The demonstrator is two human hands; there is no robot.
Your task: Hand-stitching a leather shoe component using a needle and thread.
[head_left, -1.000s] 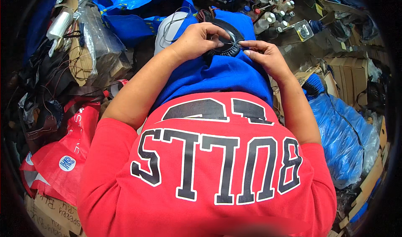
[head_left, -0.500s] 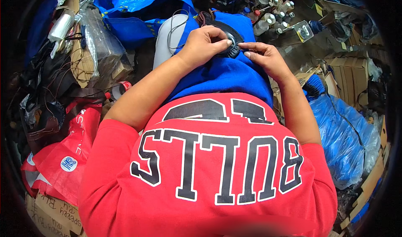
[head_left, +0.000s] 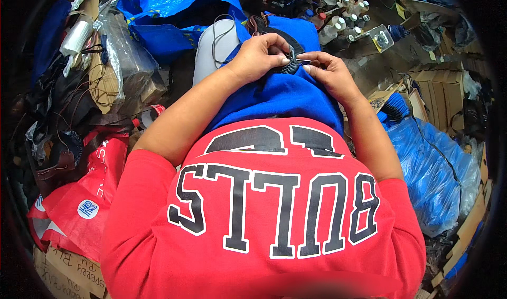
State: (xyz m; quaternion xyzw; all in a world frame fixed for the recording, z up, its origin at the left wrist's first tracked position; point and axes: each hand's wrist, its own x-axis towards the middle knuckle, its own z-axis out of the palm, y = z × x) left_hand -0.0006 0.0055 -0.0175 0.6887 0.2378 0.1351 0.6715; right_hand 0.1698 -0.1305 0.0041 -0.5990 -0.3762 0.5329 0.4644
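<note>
A: Specify the workpiece.
B: A dark, curved piece [head_left: 287, 69] with a ribbed edge, at upper centre of the frame. It rests over matte blue cloth [head_left: 285, 96], which is folded softly toward the red shirt [head_left: 280, 209].

A: Adjacent materials?
B: Left of it, a smooth, rounded light-grey surface [head_left: 207, 51] carries a loop of thin dark cord [head_left: 214, 43]. Upper left of centre: a glossy blue woven-plastic bag [head_left: 158, 22], mouth gaping. Upper right of centre: clear, cylindrical bottles [head_left: 330, 32], mostly white-capped.

A: Grip status, left hand [head_left: 257, 57]?
B: Fingers bent, thumb tip against the dark, curved piece. Whether they pinch it cannot be determined.

A: Right hand [head_left: 328, 73]?
B: Thumb and fingers are closed on a thin pale strand [head_left: 303, 61]; needle or thread cannot be distinguished.

A: Workpiece position relative to the grip?
B: Beneath the left fingertips, just left of the right fingertips.
</note>
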